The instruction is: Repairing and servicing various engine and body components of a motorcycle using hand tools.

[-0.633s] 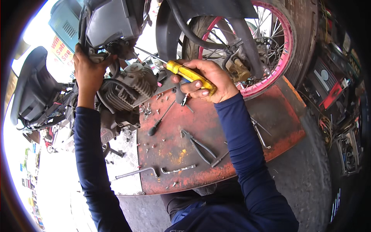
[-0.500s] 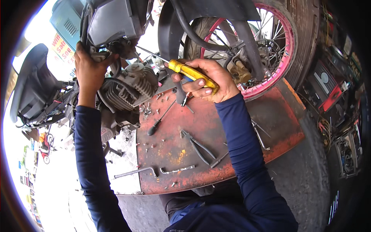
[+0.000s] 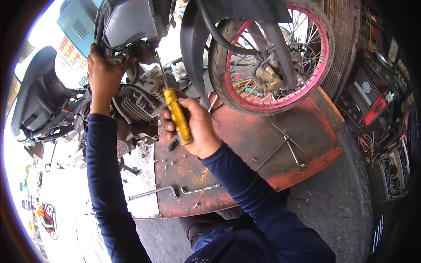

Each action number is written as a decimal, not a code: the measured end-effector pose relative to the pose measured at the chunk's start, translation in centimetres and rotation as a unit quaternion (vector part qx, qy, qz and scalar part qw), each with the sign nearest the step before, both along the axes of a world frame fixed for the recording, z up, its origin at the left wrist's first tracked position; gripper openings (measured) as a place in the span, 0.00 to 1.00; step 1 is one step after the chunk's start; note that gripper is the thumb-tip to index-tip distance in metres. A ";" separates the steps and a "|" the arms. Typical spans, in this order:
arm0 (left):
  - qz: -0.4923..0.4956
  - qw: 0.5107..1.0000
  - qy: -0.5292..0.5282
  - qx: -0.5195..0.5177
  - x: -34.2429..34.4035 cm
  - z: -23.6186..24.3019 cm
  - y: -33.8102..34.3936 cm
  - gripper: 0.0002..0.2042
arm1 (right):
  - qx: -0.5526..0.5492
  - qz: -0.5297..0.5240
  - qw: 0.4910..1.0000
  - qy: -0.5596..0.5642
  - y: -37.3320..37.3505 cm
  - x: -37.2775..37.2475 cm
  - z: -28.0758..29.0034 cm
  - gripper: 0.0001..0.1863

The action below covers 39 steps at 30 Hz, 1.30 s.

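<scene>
My right hand (image 3: pixel 195 125) is closed round the yellow handle of a screwdriver (image 3: pixel 177 117). Its shaft slants up and left, and the tip reaches the dark metal carburetor (image 3: pixel 144 51) under a black plastic box (image 3: pixel 133 26). From the other side my left hand (image 3: pixel 105 79) grips that carburetor, fingers bent behind it and thumb toward the middle. Just below sits the finned motorcycle engine (image 3: pixel 142 98). The black handle of another screwdriver (image 3: pixel 172 145) shows beside my right hand, the rest of it covered.
A red, worn metal platform (image 3: pixel 237 140) carries an L-shaped wrench (image 3: pixel 153 193), a socket wrench (image 3: pixel 201 189), a T-handle wrench (image 3: pixel 293 151) and several small screws. The pink-rimmed front wheel (image 3: pixel 228 87) stands at the far side. Tools crowd the right edge.
My right hand has swung down and left with the screwdriver, which now points more steeply upward. My right forearm now covers the pliers. The left hand keeps its hold.
</scene>
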<state>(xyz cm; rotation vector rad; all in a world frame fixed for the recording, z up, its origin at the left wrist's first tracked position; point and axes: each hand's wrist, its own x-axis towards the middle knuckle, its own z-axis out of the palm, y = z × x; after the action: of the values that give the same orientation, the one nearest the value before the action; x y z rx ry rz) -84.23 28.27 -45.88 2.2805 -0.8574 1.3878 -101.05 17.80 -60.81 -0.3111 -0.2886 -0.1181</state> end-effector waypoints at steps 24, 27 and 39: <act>-0.006 1.000 -0.019 0.007 -0.6 0.3 -0.1 0.55 | -0.159 -0.057 0.985 -0.038 -4.2 0.4 0.3 0.23; -0.003 1.000 -0.024 0.004 -0.4 0.1 0.1 0.54 | -0.229 0.010 0.971 -0.061 -8.8 -0.6 1.1 0.23; 0.004 0.999 -0.041 0.009 -0.2 0.0 0.3 0.55 | -0.310 0.070 0.944 -0.086 -12.9 0.1 2.9 0.25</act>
<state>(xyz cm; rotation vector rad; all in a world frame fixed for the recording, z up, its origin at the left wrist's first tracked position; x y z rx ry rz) -84.41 28.59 -45.89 2.2571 -0.8912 1.4911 -100.92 4.90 -57.95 -0.9080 -0.5186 0.0916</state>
